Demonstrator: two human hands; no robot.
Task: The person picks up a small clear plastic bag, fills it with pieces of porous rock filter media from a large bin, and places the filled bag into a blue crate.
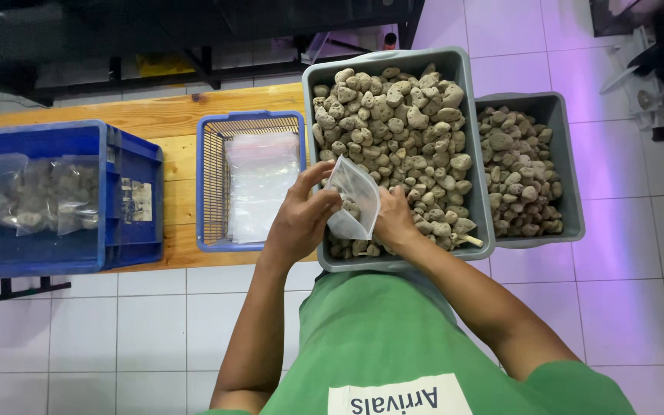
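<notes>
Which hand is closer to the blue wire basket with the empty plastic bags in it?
Left. The left hand holds the small clear bag just beside the blue wire basket. The right hand is farther off, over the grey tub of stones.

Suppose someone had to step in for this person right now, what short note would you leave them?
Left hand: holds a small clear plastic bag open over the big grey tub of pale stones.
Right hand: in the stones beside the bag's mouth; grip hidden.
Done: filled bags lie in the blue crate.
Left: empty bags in the blue basket; second grey tub of stones alongside.
</notes>
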